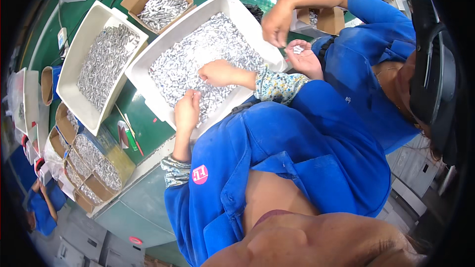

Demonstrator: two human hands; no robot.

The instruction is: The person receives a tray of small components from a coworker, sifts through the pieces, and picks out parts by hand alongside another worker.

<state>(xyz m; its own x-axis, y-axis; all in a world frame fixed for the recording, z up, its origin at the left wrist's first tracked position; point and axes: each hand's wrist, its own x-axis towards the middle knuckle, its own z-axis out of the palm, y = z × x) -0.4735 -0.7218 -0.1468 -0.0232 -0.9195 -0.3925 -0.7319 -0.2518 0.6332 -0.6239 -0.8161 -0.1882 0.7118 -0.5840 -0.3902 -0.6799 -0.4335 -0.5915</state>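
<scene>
A large white plastic tub (141, 85) in front of me holds a thick layer of small silvery cylindrical metal pieces (198, 39). My left hand (187, 111) is at the tub's near edge, over the pieces, with its thumb and fingers closed together. Farther in, my right hand (218, 72) is over the middle of the pieces, its fingers curled shut. Whatever either hand may hold is too small or hidden to make out. Patterned cuffs (277, 83) cover my wrists.
At right a co-worker's palm (305, 60) holds a few pieces, beside their other hand (278, 22). A second white tub (69, 76) stands left, a cardboard box (133, 1) behind. Divided boxes (101, 188) and thin sticks (129, 127) lie at the near left on the green table (148, 141).
</scene>
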